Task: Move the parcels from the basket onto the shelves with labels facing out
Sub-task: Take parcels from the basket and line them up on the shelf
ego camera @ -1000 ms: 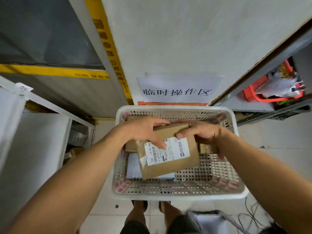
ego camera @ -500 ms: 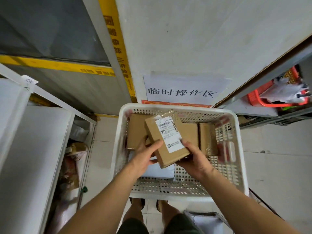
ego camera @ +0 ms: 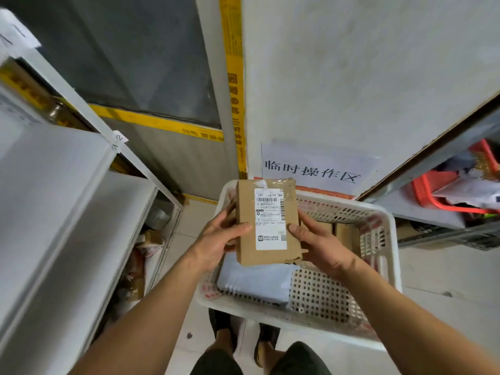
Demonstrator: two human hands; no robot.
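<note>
We hold a brown cardboard box (ego camera: 266,223), flat and oblong, upright with its long side vertical and its white label (ego camera: 270,219) turned up toward us; the label carries barcodes and small print, and clear tape wrinkles across the box's top edge, where a scrap of paper is torn. The bottom right corner looks dented. The box hangs above the basket (ego camera: 389,239), over its left half, clear of the parcels below. Our left hand (ego camera: 219,240) grips its left edge, thumb curled onto the front face and fingers wrapped behind; our right hand (ego camera: 318,244) grips the right edge the same way, thumb pressing just beside the label. The basket is white perforated plastic and stands on the tiled floor just before our feet. Inside it, a pale grey-blue mailer (ego camera: 255,282) lies flat on the bottom directly below the box, and at least one more brown carton (ego camera: 345,235) leans near the far right wall. To the left stand white shelves (ego camera: 62,185), one marked by a small tag (ego camera: 119,140). On the right, a red basket (ego camera: 443,193) on a low shelf holds crumpled white wrappings.
</note>
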